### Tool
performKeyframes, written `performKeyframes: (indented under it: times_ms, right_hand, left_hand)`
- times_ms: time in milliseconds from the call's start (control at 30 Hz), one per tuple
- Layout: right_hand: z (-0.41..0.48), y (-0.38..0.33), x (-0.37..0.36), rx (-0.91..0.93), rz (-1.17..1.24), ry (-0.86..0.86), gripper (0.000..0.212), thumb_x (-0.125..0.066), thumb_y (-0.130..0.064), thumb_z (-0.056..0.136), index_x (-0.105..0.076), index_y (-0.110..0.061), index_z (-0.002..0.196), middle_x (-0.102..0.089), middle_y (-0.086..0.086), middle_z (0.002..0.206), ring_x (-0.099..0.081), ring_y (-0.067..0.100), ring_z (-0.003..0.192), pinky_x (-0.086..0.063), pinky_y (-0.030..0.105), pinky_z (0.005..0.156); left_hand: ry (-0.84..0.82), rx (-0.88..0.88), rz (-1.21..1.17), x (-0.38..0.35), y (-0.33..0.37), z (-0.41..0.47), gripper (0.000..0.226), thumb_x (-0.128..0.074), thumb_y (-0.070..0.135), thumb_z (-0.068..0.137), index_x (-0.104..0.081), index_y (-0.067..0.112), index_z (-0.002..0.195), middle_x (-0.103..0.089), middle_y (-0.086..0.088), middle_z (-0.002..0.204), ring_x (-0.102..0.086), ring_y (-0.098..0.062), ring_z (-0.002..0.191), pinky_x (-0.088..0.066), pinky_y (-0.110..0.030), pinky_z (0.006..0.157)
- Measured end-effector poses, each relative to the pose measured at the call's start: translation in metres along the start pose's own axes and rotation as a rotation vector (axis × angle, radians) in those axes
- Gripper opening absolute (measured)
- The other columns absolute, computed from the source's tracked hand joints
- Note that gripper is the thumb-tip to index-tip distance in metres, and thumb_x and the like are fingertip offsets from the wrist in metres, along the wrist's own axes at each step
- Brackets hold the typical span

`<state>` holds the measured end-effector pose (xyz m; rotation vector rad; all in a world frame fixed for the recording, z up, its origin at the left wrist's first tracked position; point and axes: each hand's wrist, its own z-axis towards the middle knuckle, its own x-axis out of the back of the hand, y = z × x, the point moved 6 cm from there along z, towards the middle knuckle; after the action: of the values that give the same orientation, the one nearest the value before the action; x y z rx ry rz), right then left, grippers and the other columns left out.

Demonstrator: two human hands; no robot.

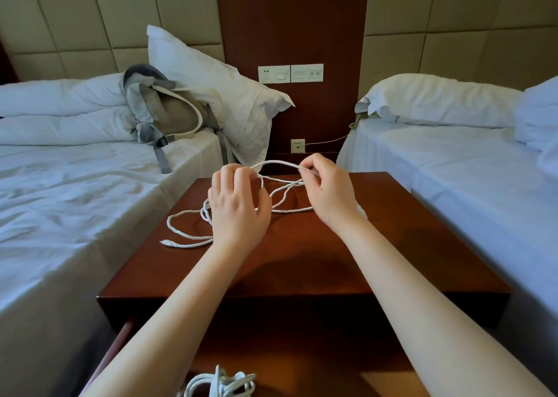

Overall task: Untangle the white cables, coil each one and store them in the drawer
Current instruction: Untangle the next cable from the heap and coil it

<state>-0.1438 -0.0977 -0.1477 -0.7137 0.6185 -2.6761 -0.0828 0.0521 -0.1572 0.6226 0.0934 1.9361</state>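
Nightstand (302, 261) between beds (75, 200) bears white cable (280, 163), left hand (238, 203) and right hand (329, 191) pinching it.

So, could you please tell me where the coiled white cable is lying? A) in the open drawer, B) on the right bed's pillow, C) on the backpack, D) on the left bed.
A: the coiled cable lies in the open drawer at the bottom of the view, while the left hand and right hand hold the loose cable above the nightstand.
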Motion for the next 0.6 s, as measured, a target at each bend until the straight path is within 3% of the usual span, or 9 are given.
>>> performKeyframes:
  times_ms: [133, 200, 300, 333, 400, 433, 500, 600]
  right_hand:
    - [0.000, -0.014, 0.010, -0.176, 0.242, -0.108, 0.016, -0.047, -0.009, 0.097, -0.062, -0.011, 0.103, -0.055, -0.009, 0.073, -0.055, 0.004, 0.069, -0.045, 0.007, 0.064]
    - [-0.002, -0.024, 0.012, -0.178, 0.303, -0.152, 0.018, -0.047, -0.007, 0.096, -0.061, -0.013, 0.105, -0.056, -0.006, 0.074, -0.057, 0.000, 0.070, -0.047, 0.008, 0.066]
    - [-0.008, -0.039, 0.007, -0.146, 0.299, -0.257, 0.016, -0.049, -0.008, 0.096, -0.059, -0.017, 0.105, -0.061, -0.005, 0.076, -0.056, -0.008, 0.065, -0.044, 0.009, 0.060]
    - [-0.010, -0.042, 0.004, -0.135, 0.286, -0.294, 0.015, -0.051, -0.009, 0.095, -0.058, -0.018, 0.105, -0.064, -0.004, 0.077, -0.057, -0.006, 0.065, -0.044, 0.010, 0.058]
    - [-0.013, -0.048, 0.001, -0.106, 0.256, -0.339, 0.013, -0.056, -0.011, 0.093, -0.054, -0.018, 0.104, -0.067, -0.007, 0.077, -0.058, -0.005, 0.065, -0.045, 0.011, 0.059]
    - [-0.014, -0.049, 0.000, -0.099, 0.245, -0.347, 0.013, -0.058, -0.012, 0.092, -0.053, -0.018, 0.103, -0.067, -0.009, 0.078, -0.059, -0.005, 0.066, -0.047, 0.012, 0.062]
    - [-0.014, -0.049, 0.001, -0.111, 0.223, -0.369, 0.012, -0.059, -0.016, 0.092, -0.053, -0.017, 0.103, -0.068, -0.010, 0.079, -0.063, 0.000, 0.071, -0.051, 0.017, 0.068]
    - [-0.013, -0.043, 0.006, -0.146, 0.150, -0.468, 0.009, -0.058, -0.023, 0.092, -0.062, -0.019, 0.100, -0.070, -0.007, 0.078, -0.066, 0.006, 0.075, -0.054, 0.022, 0.072]
  left_hand:
    - [-0.143, 0.163, -0.121, -0.001, -0.008, 0.005, 0.047, -0.056, 0.018, 0.086, -0.044, 0.003, 0.128, -0.050, -0.014, 0.120, -0.046, -0.030, 0.111, -0.037, -0.041, 0.092]
    - [-0.150, 0.181, -0.149, 0.004, -0.005, 0.008, 0.051, -0.057, 0.015, 0.088, -0.038, 0.006, 0.135, -0.052, -0.008, 0.110, -0.047, -0.021, 0.103, -0.038, -0.036, 0.091]
    - [-0.238, 0.309, -0.473, 0.005, 0.001, 0.011, 0.040, -0.050, 0.019, 0.094, -0.040, 0.017, 0.133, -0.051, 0.001, 0.076, -0.050, -0.011, 0.073, -0.043, -0.018, 0.071]
    - [-0.266, 0.367, -0.600, 0.004, 0.002, 0.012, 0.036, -0.046, 0.026, 0.095, -0.042, 0.023, 0.130, -0.052, 0.001, 0.074, -0.054, -0.015, 0.073, -0.045, -0.019, 0.072]
    - [-0.267, 0.446, -0.719, 0.002, -0.001, 0.017, 0.027, -0.043, 0.031, 0.095, -0.049, 0.027, 0.120, -0.056, 0.000, 0.075, -0.059, -0.025, 0.082, -0.052, -0.036, 0.087]
    - [-0.263, 0.464, -0.723, 0.003, -0.002, 0.019, 0.021, -0.044, 0.027, 0.096, -0.054, 0.024, 0.114, -0.059, 0.001, 0.076, -0.061, -0.025, 0.085, -0.051, -0.045, 0.090]
    - [-0.237, 0.448, -0.630, 0.006, -0.003, 0.020, 0.016, -0.049, 0.019, 0.094, -0.062, 0.019, 0.104, -0.063, 0.001, 0.082, -0.064, -0.022, 0.088, -0.052, -0.046, 0.088]
    - [-0.163, 0.409, -0.576, 0.012, -0.010, 0.022, 0.014, -0.054, 0.015, 0.092, -0.062, 0.026, 0.092, -0.061, 0.005, 0.082, -0.057, -0.012, 0.072, -0.048, -0.024, 0.066]
